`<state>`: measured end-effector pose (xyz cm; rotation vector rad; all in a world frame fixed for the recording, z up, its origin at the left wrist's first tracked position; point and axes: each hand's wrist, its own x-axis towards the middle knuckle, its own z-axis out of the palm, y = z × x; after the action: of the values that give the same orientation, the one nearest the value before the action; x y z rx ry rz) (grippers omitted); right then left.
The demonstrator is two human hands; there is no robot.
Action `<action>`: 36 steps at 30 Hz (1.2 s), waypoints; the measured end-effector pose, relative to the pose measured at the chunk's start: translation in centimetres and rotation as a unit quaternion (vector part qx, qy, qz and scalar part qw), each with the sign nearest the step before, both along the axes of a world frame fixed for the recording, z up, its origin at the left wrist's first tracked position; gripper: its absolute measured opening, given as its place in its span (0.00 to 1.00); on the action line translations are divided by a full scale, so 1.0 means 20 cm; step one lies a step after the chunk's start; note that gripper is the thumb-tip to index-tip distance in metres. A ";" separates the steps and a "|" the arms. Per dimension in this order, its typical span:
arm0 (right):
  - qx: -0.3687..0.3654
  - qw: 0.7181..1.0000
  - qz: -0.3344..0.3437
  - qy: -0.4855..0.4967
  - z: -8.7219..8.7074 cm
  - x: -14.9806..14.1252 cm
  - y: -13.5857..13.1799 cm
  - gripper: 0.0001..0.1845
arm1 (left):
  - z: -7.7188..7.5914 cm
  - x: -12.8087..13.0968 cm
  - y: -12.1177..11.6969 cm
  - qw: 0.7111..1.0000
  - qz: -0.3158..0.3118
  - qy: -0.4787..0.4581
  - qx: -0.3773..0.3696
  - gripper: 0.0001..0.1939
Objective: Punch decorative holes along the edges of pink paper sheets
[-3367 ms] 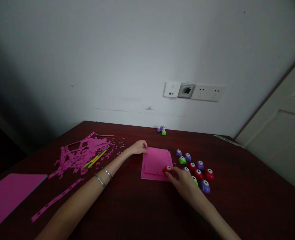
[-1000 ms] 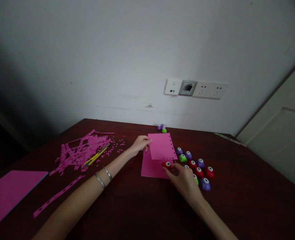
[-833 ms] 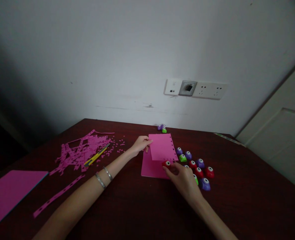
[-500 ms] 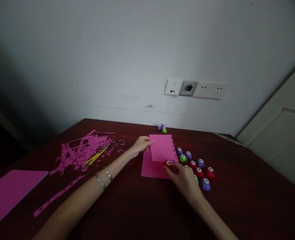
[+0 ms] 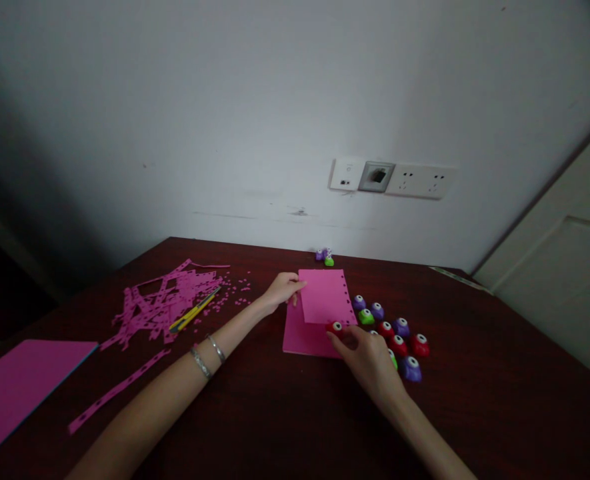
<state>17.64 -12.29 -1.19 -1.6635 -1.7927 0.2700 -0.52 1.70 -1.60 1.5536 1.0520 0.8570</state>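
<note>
A pink paper sheet (image 5: 325, 297) with small holes punched along its right edge is pinched at its left side by my left hand (image 5: 283, 291). Beneath it lies a larger pink sheet or stack (image 5: 307, 341). My right hand (image 5: 369, 357) grips a red craft punch (image 5: 333, 327) at the sheet's lower edge; whether the paper sits in its slot I cannot tell. Several more punches stand just right of the paper, among them a purple punch (image 5: 411, 369), a red punch (image 5: 419, 345) and a green punch (image 5: 366, 317). My right fingers partly hide some of them.
Left on the dark wooden table (image 5: 255, 420) lie a heap of punched pink strips (image 5: 169, 300), a yellow utility knife (image 5: 195, 313), one loose strip (image 5: 119, 390) and a pink pad (image 5: 29, 380). Small punches (image 5: 325, 256) stand at the back by the wall (image 5: 225, 120).
</note>
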 end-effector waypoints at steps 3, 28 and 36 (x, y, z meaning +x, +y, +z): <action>-0.011 1.000 -0.004 -0.003 0.01 0.00 0.00 0.13 | 0.00 0.00 0.00 1.000 -0.002 0.001 0.000 0.08; 0.002 1.000 0.005 0.019 -0.01 0.02 0.00 0.14 | 0.04 -0.03 -0.01 0.999 -0.013 -0.042 0.022 0.07; -0.005 0.997 0.003 0.080 0.00 0.05 0.01 0.15 | 0.08 0.01 -0.09 0.990 0.088 -0.070 0.083 0.07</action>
<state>18.67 -12.10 -1.17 -1.5973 -1.6804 0.4040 -0.40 -0.05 0.05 1.5282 1.0477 1.1833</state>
